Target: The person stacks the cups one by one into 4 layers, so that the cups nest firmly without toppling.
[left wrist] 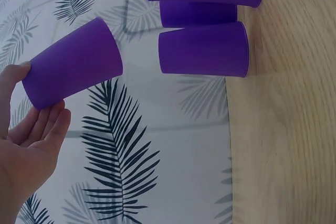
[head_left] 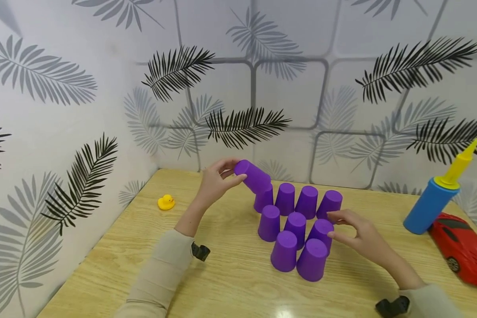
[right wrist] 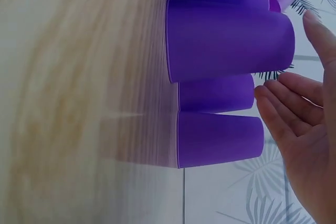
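My left hand (head_left: 218, 183) holds a purple cup (head_left: 254, 177) near its closed end, raised and tilted, its mouth angled down to the right. In the left wrist view, that cup (left wrist: 73, 64) is pinched between thumb and fingers, off the table. Below it, the leftmost back-row cup (head_left: 264, 199) stands upside down, partly covered by the held one. My right hand (head_left: 361, 236) hovers at the right side of the group, thumb and fingers spread beside the right cup (head_left: 321, 230) of the middle row. Space shows between those fingers and the cups in the right wrist view.
Upside-down cups stand in rows, with a front pair (head_left: 284, 251) nearest me. A yellow toy duck (head_left: 166, 202) sits at the left. To the right are a blue and yellow pump (head_left: 431, 205) and a red toy car (head_left: 465, 251). A patterned wall (head_left: 286, 97) borders the table (head_left: 230, 274).
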The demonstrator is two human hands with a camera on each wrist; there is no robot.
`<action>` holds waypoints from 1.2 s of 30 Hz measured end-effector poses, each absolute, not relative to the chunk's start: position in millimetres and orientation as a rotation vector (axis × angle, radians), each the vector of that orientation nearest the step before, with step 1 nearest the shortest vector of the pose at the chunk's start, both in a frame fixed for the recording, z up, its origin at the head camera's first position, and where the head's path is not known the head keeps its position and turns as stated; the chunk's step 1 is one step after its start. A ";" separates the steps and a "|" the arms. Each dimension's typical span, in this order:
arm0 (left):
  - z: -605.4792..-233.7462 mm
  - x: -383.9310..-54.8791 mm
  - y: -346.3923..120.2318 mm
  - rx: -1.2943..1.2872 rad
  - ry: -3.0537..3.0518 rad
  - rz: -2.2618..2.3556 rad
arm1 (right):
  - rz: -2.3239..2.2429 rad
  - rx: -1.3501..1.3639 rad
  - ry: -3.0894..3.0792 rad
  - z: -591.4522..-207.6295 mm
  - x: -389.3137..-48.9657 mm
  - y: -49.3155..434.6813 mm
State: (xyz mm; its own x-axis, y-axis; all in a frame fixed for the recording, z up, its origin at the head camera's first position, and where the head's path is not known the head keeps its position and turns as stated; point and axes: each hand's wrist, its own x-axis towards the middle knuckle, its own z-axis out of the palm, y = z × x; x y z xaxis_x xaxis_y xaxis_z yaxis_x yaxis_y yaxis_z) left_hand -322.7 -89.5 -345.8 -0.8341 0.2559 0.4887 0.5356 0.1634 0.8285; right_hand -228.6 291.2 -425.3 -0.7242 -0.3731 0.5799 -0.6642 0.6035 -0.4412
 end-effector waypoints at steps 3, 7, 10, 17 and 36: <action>-347.8 -330.3 -74.5 -0.740 -2.141 -1.747 | 0.899 0.849 -2.421 -425.8 -229.1 288.4; -350.5 -338.8 -58.0 -0.723 -2.118 -1.742 | 0.899 0.887 -2.427 -424.8 -227.9 285.2; -353.1 -343.9 -48.9 -0.726 -2.139 -1.720 | 0.917 0.916 -2.430 -425.6 -227.2 284.0; -358.2 -352.1 -37.0 -0.757 -2.200 -1.616 | 0.955 0.915 -2.460 -427.6 -227.1 284.3; -341.2 -360.0 -19.8 -0.838 -2.503 -1.308 | 0.991 0.879 -2.503 -427.9 -226.1 284.3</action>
State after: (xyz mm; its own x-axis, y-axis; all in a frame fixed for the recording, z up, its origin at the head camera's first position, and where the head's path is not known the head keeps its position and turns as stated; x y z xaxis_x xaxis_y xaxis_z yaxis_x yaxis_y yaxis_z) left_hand -360.0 -19.8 -341.2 -0.8206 0.3921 0.4159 0.5653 0.4493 0.6918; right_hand -226.1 284.3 -427.9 -0.7644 -0.4289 0.4814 -0.6422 0.5728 -0.5094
